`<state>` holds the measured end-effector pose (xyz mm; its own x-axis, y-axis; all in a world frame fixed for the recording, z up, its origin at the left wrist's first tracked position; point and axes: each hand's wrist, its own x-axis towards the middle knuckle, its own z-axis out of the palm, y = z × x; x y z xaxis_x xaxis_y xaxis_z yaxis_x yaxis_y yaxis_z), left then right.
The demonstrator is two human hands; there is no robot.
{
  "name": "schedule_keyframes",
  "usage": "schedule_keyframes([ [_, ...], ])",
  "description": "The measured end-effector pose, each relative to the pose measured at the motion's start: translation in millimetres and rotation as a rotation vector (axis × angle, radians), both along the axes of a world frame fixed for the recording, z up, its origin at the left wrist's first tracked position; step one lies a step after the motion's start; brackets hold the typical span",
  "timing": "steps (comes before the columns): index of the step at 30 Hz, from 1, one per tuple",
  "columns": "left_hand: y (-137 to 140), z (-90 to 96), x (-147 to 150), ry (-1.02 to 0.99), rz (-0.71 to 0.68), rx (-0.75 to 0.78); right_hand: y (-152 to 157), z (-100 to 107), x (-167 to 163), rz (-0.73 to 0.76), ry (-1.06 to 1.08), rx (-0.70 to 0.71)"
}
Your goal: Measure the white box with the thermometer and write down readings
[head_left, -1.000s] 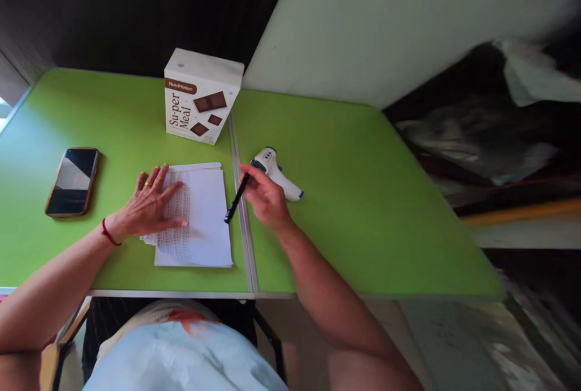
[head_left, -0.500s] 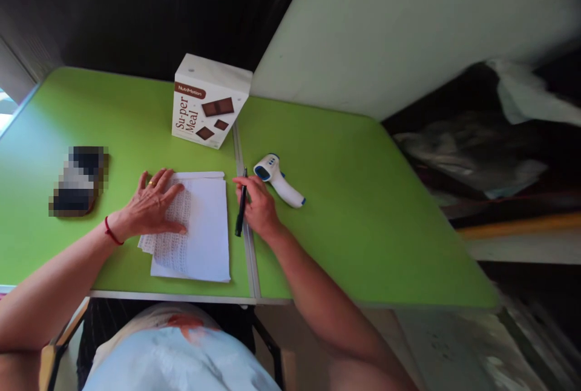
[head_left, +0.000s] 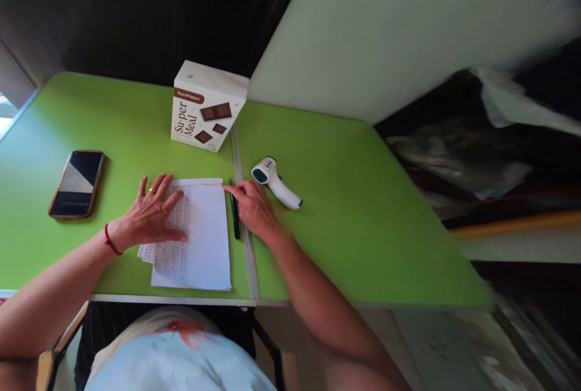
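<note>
My left hand (head_left: 154,212) lies spread on the left part of a white notepad (head_left: 209,236), over the side covered in rows of handwriting. It wears a ring and a red cord bracelet. At the pad's upper right corner is the tip of my right hand's (head_left: 255,209) stretched index finger; the other fingers are partly curled and hold nothing visible. A black pen (head_left: 235,218) lies between the pad and my right hand, with the index finger crossing above it. Just beyond that hand rests a white and blue handheld infrared thermometer (head_left: 282,188).
A white Su-per Meal box (head_left: 206,115) stands at the back of the green table (head_left: 354,227). To the left lies a phone (head_left: 77,185). A metal seam (head_left: 247,252) runs across the table beside the pen. Dark shelving with plastic bags (head_left: 454,155) is at the right.
My right hand has let go of the pen, which now lies beside the pad. Its index finger has moved left to the pad's corner. My left hand stays in place on the pad.
</note>
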<state>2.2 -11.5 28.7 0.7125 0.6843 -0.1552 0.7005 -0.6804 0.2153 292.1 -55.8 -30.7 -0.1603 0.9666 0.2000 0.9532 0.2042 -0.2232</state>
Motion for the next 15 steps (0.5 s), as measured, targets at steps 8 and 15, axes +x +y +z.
schedule_keyframes([
  [8, -1.8, 1.8, 1.5, 0.008, -0.119, 0.066, 1.5, -3.6, 4.2, 0.011, 0.045, 0.052],
  [15, -3.1, 2.7, 1.6, 0.058, -0.117, 0.047, 2.1, -3.8, 3.6, 0.007, 0.074, 0.048],
])
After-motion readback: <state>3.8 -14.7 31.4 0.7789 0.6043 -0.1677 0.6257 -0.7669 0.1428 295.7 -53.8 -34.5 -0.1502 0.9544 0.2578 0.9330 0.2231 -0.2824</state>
